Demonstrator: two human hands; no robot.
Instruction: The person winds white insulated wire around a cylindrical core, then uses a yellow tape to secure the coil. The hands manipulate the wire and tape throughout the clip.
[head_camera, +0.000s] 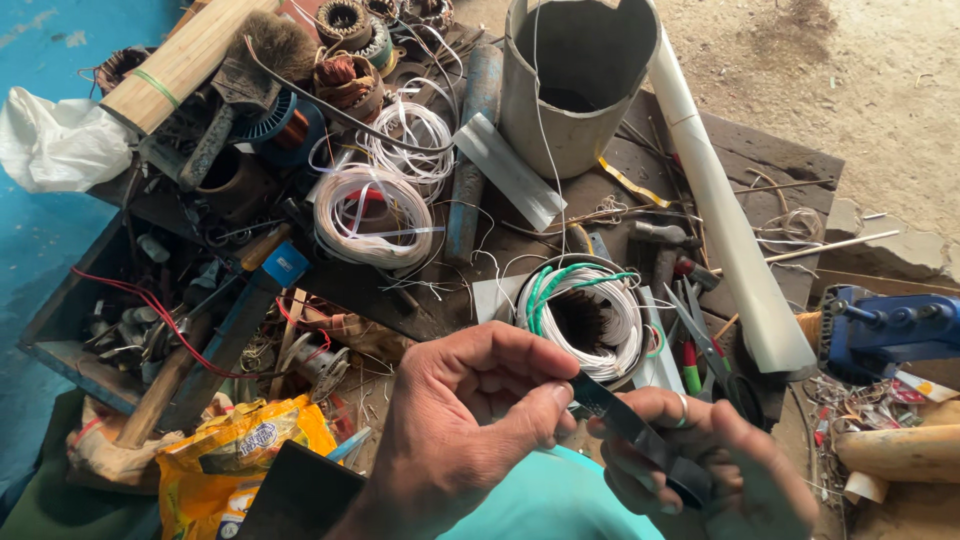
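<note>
Gripping black tape (640, 432), both hands.

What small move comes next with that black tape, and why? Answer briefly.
Probably peel the strip a little farther. The left hand pinches the free end of the black tape, the right hand grips its roll, and only a short length shows between them.

We are looking at a cluttered dark workbench (700, 140). A grey cylinder (575, 80) is standing at the far edge, with a long white tube (725, 220) leaning beside it. White wire coils (372, 215) are lying near a brush (250, 70) and a bamboo bundle (180, 65). A yellow packet (235, 445) is sitting low left, scissors (715, 350) right, a blue vise (890, 325) beyond.
</note>
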